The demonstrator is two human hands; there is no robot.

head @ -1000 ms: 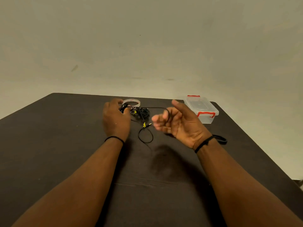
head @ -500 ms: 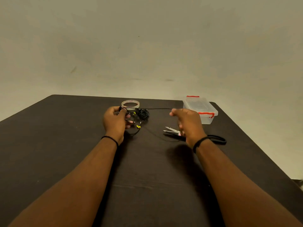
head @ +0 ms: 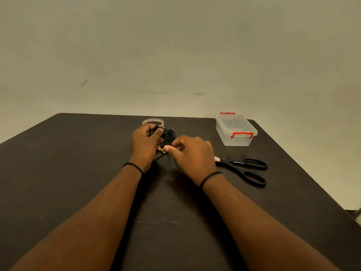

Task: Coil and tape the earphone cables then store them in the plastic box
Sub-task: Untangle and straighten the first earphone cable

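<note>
Hands meet over a dark brown wooden table (head: 78, 192), both forearms reaching in from the near edge. Right of the right hand (head: 193, 153) sit a clear rectangular plastic box with red latches (head: 236, 132), its lid on, farther out, and nearer, black-handled scissors (head: 248, 169) lying flat just beside the wrist. Beyond the left hand (head: 144, 143) lies a roll of clear tape (head: 153, 121), partly hidden by the fingers. Between the two hands is the tangled black earphone cable with yellow markings (head: 168, 135): the left hand grips one bunch of it in curled fingers, while the right hand pinches a strand near the yellow marks between thumb and forefinger.
</note>
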